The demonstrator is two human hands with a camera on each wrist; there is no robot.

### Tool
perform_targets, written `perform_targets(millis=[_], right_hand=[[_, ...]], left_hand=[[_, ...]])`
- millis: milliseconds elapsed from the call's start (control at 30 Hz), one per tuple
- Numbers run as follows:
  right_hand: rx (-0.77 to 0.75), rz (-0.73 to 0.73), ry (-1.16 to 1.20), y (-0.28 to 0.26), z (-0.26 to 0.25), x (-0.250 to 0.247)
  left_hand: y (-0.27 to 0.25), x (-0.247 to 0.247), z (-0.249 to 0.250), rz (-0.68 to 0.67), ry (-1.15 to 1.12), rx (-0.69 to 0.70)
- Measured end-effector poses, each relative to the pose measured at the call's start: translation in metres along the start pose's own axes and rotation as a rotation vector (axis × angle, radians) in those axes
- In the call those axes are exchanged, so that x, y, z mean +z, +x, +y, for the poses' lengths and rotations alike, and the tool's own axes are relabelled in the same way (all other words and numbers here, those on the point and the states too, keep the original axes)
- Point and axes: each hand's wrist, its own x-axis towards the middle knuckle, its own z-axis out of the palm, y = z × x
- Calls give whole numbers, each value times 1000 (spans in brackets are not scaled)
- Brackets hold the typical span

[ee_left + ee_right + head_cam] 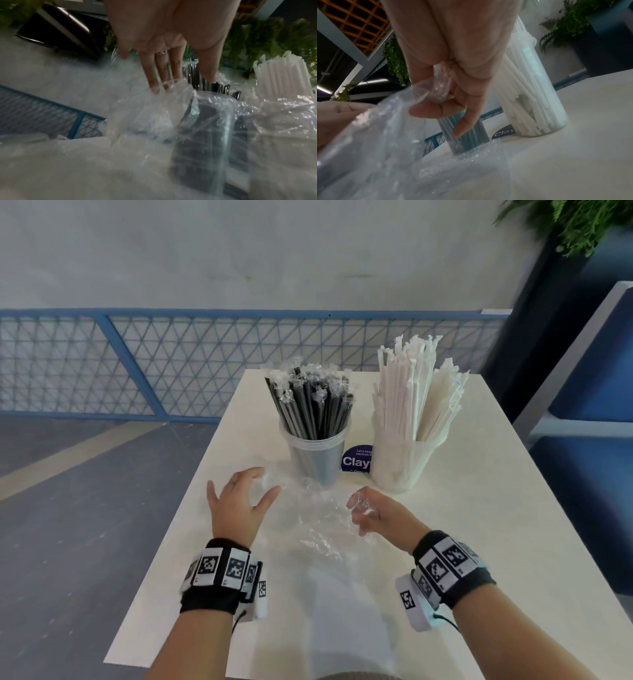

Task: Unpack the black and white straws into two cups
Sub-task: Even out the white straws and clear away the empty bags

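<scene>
Clear plastic bag (322,522), pinched by the right hand (373,513) beside the spread left hand (239,501), should lift away gently, sparing the black straws (310,405) and white straws (416,395) standing in their cups.

Pale wall (239,251) behind a blue mesh railing (102,361), grey floor (68,508), white table (496,525), potted fern (582,224).

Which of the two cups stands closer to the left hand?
The cup of black straws, standing left of the round sticker. The cup of white straws stands beyond the right hand, farther from the left hand.
</scene>
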Motion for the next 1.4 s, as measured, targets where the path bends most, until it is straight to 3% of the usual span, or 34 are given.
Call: perform_targets(millis=[100, 200, 300, 400, 467, 533, 600, 633, 700, 767, 867, 967, 1000, 1067, 1100, 1167, 1200, 1267, 1333, 1400], right_hand=[[-23, -30, 5, 5, -6, 3], [-21, -10, 23, 8, -8, 1], [26, 166, -71, 14, 2, -6], [128, 385, -189, 19, 11, -2], [37, 608, -349, 19, 6, 9], [-118, 661, -522, 14, -9, 26], [-161, 442, -647, 12, -18, 49], [-110, 283, -721, 12, -19, 61], [81, -32, -868, 15, -5, 82], [255, -230, -909, 20, 13, 95], [364, -333, -880, 23, 32, 101], [399, -350, -853, 22, 41, 100], [406, -348, -850, 23, 41, 100], [420, -354, -844, 25, 40, 100], [424, -360, -842, 26, 39, 100], [431, -371, -828, 26, 38, 101], [434, -375, -817, 27, 37, 100], [442, -379, -797, 27, 37, 100], [454, -370, -780, 26, 38, 98], [458, -353, -748, 25, 41, 95]], left_hand=[[0, -1, -10, -2, -176, -133], [0, -8, -19, 51, -119, -101], [6, -21, -37, 182, -45, -159], [10, -26, -50, 200, -64, -252], [8, -23, -52, 151, -105, -243], [3, -18, -50, 98, -167, -234], [0, -13, -51, 67, -223, -225], [-1, -11, -52, 54, -239, -208], [-1, -5, -56, -6, -271, -178], [0, 1, -60, -61, -285, -172], [2, 5, -66, -53, -244, -213], [8, 0, -69, 4, -111, -346], [10, -1, -64, 38, -14, -318], [12, 1, -38, 74, 176, -64], [10, 4, -21, 14, 237, 95], [-3, 17, 7, -310, 319, 285], [-10, 27, 11, -521, 380, 259], [-19, 43, 3, -879, 498, 65], [-24, 52, -20, -1030, 556, -47], [-26, 54, -40, -1084, 556, -62]])
